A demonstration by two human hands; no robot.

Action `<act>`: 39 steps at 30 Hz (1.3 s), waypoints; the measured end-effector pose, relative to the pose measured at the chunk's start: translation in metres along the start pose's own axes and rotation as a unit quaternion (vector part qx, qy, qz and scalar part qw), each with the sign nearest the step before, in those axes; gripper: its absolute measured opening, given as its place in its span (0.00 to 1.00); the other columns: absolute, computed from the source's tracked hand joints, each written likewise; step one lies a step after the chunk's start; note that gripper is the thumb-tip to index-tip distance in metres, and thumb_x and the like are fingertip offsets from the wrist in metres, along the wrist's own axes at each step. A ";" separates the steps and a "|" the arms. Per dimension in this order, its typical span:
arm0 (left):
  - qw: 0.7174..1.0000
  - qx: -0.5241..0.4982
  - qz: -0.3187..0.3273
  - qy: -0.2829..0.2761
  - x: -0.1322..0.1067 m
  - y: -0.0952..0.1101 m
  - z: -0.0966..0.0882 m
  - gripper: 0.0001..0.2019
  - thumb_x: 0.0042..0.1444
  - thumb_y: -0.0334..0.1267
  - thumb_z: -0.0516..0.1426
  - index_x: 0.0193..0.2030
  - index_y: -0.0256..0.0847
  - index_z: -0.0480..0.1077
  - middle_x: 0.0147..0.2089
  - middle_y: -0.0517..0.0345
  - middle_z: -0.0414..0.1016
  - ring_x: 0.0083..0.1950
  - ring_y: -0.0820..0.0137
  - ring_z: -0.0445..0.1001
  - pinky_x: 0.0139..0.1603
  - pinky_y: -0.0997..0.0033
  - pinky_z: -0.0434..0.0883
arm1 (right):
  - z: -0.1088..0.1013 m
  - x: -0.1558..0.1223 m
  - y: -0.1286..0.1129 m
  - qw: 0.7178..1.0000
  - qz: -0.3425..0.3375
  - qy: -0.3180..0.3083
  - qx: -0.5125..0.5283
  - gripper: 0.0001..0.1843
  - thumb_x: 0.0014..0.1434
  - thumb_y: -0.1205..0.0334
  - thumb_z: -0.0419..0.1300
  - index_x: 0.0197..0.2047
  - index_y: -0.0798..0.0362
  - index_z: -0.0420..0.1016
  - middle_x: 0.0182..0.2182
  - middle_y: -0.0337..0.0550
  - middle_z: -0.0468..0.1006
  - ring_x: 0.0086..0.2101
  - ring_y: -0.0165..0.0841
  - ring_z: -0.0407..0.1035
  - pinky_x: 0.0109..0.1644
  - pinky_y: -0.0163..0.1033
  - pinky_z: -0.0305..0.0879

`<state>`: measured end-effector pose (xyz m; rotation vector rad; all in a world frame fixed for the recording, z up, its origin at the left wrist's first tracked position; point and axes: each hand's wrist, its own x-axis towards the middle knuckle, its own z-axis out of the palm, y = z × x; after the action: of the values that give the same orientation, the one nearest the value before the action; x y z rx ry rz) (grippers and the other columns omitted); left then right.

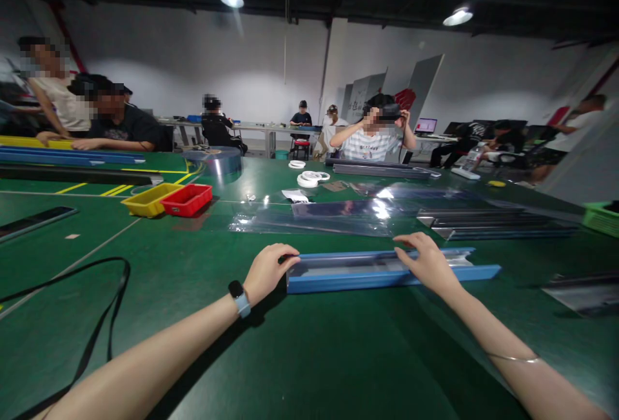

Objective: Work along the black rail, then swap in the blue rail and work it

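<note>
A long blue U-shaped channel (348, 282) lies across the green table in front of me, its hollow side up and a clear, shiny strip along its inside. My left hand (271, 270), with a watch on the wrist, has thumb and fingers closed at the channel's left end. Over the right half of the channel is my right hand (428, 264), its thumb and fingers apart and nothing held between them. Whether its palm edge touches the channel is hard to tell.
Clear plastic strips (338, 213) lie beyond the channel, with dark channels (498, 223) to their right. Yellow (152, 200) and red (187, 200) trays stand left, near a phone (36, 221) and a black strap (126, 271). White rings (312, 178) lie farther back. Other people sit around.
</note>
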<state>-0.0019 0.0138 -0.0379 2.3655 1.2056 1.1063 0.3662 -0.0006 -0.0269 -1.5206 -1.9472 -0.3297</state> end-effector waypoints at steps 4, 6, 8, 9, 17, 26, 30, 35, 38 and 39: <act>1.000 -0.003 -0.004 0.017 -0.003 -0.001 0.003 0.07 0.53 0.41 0.53 0.38 0.46 0.68 0.39 0.62 0.72 0.41 0.70 0.68 0.44 0.68 0.64 | 0.002 0.000 0.007 0.999 0.029 -0.001 0.040 0.12 0.54 0.55 0.50 0.37 0.51 0.68 0.34 0.43 0.70 0.37 0.34 0.65 0.43 0.41 0.60; 1.000 -0.004 -0.002 0.018 -0.003 -0.001 0.003 0.07 0.54 0.40 0.53 0.40 0.46 0.67 0.41 0.61 0.71 0.42 0.70 0.68 0.45 0.67 0.64 | 0.001 -0.005 0.007 0.999 0.019 -0.015 0.039 0.12 0.55 0.56 0.48 0.33 0.51 0.68 0.34 0.44 0.71 0.38 0.35 0.65 0.43 0.41 0.60; 1.000 0.004 0.006 0.011 -0.003 0.000 0.003 0.08 0.54 0.39 0.53 0.41 0.46 0.67 0.41 0.61 0.70 0.42 0.70 0.67 0.45 0.67 0.64 | 0.001 -0.011 0.004 1.000 0.004 -0.012 0.028 0.12 0.55 0.56 0.48 0.34 0.51 0.69 0.35 0.45 0.71 0.39 0.36 0.65 0.44 0.42 0.60; 1.000 0.009 0.010 0.008 -0.003 0.001 0.002 0.08 0.53 0.38 0.53 0.41 0.46 0.66 0.40 0.60 0.70 0.42 0.70 0.67 0.45 0.66 0.64 | 0.001 -0.013 0.002 1.000 -0.001 0.001 0.018 0.12 0.55 0.56 0.47 0.34 0.51 0.69 0.36 0.45 0.71 0.39 0.36 0.65 0.45 0.42 0.60; 0.999 0.001 0.012 0.041 -0.003 0.011 -0.005 0.08 0.55 0.36 0.51 0.42 0.43 0.64 0.40 0.57 0.68 0.43 0.69 0.65 0.45 0.67 0.64 | 0.002 -0.019 -0.036 0.995 -0.092 -0.039 0.022 0.11 0.56 0.59 0.47 0.36 0.51 0.70 0.37 0.44 0.73 0.40 0.35 0.66 0.46 0.42 0.60; 0.989 0.105 0.107 -0.015 -0.013 0.026 -0.009 0.11 0.58 0.39 0.44 0.38 0.41 0.66 0.36 0.54 0.70 0.38 0.68 0.66 0.41 0.64 0.63 | 0.011 -0.020 -0.076 0.987 -0.126 -0.096 -0.001 0.15 0.58 0.56 0.46 0.39 0.49 0.71 0.39 0.42 0.75 0.41 0.34 0.67 0.45 0.40 0.62; 0.971 0.175 0.157 -0.044 -0.016 0.029 -0.006 0.12 0.58 0.40 0.44 0.37 0.41 0.66 0.34 0.55 0.71 0.35 0.68 0.66 0.38 0.65 0.63 | 0.009 -0.020 -0.076 0.987 -0.117 -0.110 -0.008 0.15 0.58 0.55 0.45 0.38 0.49 0.71 0.38 0.43 0.75 0.41 0.34 0.67 0.44 0.40 0.62; 0.975 0.201 0.089 0.010 -0.016 0.028 -0.005 0.12 0.58 0.41 0.43 0.32 0.41 0.65 0.29 0.56 0.68 0.33 0.69 0.66 0.36 0.68 0.61 | 0.009 -0.021 -0.077 0.986 -0.113 -0.119 -0.029 0.15 0.58 0.55 0.45 0.33 0.50 0.70 0.32 0.43 0.74 0.35 0.33 0.67 0.39 0.37 0.60; 0.985 0.165 0.018 0.056 -0.014 0.025 -0.007 0.13 0.59 0.40 0.42 0.29 0.41 0.63 0.27 0.58 0.66 0.30 0.71 0.65 0.34 0.71 0.61 | 0.010 -0.022 -0.076 0.986 -0.105 -0.120 -0.045 0.17 0.59 0.53 0.44 0.27 0.51 0.67 0.26 0.42 0.72 0.30 0.31 0.66 0.35 0.36 0.59; 0.986 0.150 -0.005 0.070 -0.014 0.024 -0.007 0.14 0.60 0.40 0.41 0.28 0.41 0.62 0.26 0.59 0.65 0.30 0.72 0.65 0.33 0.72 0.60 | 0.011 -0.022 -0.076 0.986 -0.103 -0.122 -0.048 0.17 0.59 0.53 0.44 0.27 0.51 0.67 0.26 0.42 0.72 0.29 0.31 0.65 0.34 0.35 0.58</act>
<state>0.0015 -0.0123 -0.0273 2.5282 1.5261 1.1769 0.2948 -0.0343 -0.0348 -1.4783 -2.3207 -0.3415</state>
